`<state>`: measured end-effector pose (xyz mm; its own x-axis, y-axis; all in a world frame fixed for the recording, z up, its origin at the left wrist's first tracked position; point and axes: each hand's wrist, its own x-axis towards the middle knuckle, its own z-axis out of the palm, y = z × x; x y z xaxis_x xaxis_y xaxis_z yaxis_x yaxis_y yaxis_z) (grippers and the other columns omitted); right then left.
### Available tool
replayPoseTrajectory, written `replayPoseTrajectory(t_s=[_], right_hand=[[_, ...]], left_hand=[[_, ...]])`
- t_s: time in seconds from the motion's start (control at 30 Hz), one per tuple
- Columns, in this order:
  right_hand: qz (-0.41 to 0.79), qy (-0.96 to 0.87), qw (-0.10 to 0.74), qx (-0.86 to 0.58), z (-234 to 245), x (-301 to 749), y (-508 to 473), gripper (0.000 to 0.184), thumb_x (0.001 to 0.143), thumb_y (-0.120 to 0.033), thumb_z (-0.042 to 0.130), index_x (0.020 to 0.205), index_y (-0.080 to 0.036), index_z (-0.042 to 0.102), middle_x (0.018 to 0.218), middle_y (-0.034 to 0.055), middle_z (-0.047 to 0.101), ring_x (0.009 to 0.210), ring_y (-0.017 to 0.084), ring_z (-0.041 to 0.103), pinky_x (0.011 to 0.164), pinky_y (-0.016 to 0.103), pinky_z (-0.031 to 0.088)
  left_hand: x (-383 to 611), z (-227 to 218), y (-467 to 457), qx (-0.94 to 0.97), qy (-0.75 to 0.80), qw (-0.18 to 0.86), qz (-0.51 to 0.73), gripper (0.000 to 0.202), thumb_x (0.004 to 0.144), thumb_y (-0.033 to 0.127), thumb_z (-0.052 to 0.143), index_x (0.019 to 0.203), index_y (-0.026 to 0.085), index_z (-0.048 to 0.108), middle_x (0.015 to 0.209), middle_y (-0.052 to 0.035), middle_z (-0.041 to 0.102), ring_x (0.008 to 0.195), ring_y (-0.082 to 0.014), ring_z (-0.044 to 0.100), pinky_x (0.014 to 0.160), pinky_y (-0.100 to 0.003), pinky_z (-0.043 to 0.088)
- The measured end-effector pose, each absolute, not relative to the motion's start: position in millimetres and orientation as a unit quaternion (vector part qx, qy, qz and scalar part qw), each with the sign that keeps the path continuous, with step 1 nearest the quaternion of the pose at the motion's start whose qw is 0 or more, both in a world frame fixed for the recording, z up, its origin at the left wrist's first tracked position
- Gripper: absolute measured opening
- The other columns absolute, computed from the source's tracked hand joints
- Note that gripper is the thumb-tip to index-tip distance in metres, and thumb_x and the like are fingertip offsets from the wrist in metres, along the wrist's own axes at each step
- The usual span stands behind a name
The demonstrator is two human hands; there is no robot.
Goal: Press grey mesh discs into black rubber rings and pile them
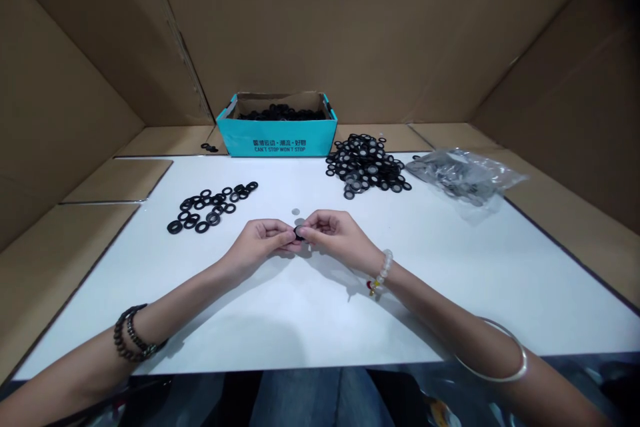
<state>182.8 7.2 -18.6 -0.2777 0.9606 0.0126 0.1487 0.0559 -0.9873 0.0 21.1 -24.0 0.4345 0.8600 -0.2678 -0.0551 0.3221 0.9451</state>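
My left hand (265,238) and my right hand (336,233) meet above the middle of the white table, both closed in a pinch. Between their fingertips is a small black ring (299,232), partly covered by the thumbs. Just beyond the fingers, a small grey disc (295,211) lies flat on the table. A second greyish disc (299,221) shows right behind the fingertips. To the left are loose black rings (202,227), some overlapping. Farther off on the right is a heap of black rings with greyish centres (367,167).
A turquoise box (280,137) filled with black rings stands at the back. A clear plastic bag (465,177) with greyish pieces lies at the right. A few black rings (209,147) sit left of the box. Cardboard walls (320,27) enclose the white table (450,280).
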Motion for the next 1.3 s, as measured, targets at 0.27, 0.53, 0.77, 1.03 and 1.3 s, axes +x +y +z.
replayPoseTrajectory(t_s=[0.27, 0.53, 0.77, 1.03, 1.3], right_hand=[[0.418, -0.647, 0.436, -0.465, -22, 171, -2, 0.018, 0.082, -0.031, 0.056, 0.075, -0.015, 0.059, 0.068, 0.0017, 0.06, 0.06, 0.01, 0.052, 0.057, 0.024, 0.041], [0.302, -0.704, 0.431, -0.476, -17, 167, -9, 0.013, 0.082, -0.021, 0.055, 0.07, -0.016, 0.059, 0.063, 0.0001, 0.06, 0.057, 0.01, 0.049, 0.056, 0.023, 0.039], [0.391, -0.687, 0.381, -0.479, -3, 173, -9, 0.013, 0.081, -0.022, 0.057, 0.073, -0.016, 0.066, 0.068, 0.0026, 0.067, 0.062, 0.013, 0.057, 0.057, 0.024, 0.042], [0.448, -0.685, 0.296, -0.491, -2, 182, -4, 0.014, 0.078, -0.019, 0.06, 0.068, -0.014, 0.068, 0.061, 0.0018, 0.064, 0.057, 0.011, 0.053, 0.053, 0.023, 0.038], [0.436, -0.684, 0.299, -0.502, -6, 183, 0, 0.01, 0.076, -0.02, 0.064, 0.067, -0.015, 0.065, 0.062, 0.0006, 0.064, 0.058, 0.011, 0.054, 0.055, 0.024, 0.04]], left_hand=[[10, -25, 8, 0.564, 0.395, 0.601, 0.405, 0.022, 0.079, 0.036, 0.065, 0.078, 0.014, 0.061, 0.072, -0.0014, 0.061, 0.067, -0.0119, 0.058, 0.065, -0.023, 0.046], [12, -27, -1, 0.544, 0.437, 0.556, 0.452, 0.014, 0.08, 0.03, 0.062, 0.078, 0.016, 0.059, 0.076, -0.0003, 0.061, 0.071, -0.0125, 0.06, 0.069, -0.024, 0.05], [9, -24, -2, 0.583, 0.461, 0.5, 0.445, 0.012, 0.079, 0.028, 0.063, 0.078, 0.016, 0.065, 0.075, -0.002, 0.067, 0.072, -0.0151, 0.063, 0.072, -0.027, 0.053], [7, -23, 0, 0.61, 0.477, 0.513, 0.37, 0.011, 0.075, 0.026, 0.064, 0.074, 0.015, 0.067, 0.074, -0.0043, 0.071, 0.07, -0.0172, 0.066, 0.067, -0.027, 0.054], [4, -17, 7, 0.632, 0.455, 0.56, 0.282, 0.02, 0.072, 0.031, 0.07, 0.073, 0.013, 0.062, 0.069, -0.0049, 0.069, 0.066, -0.0157, 0.066, 0.062, -0.024, 0.051]])
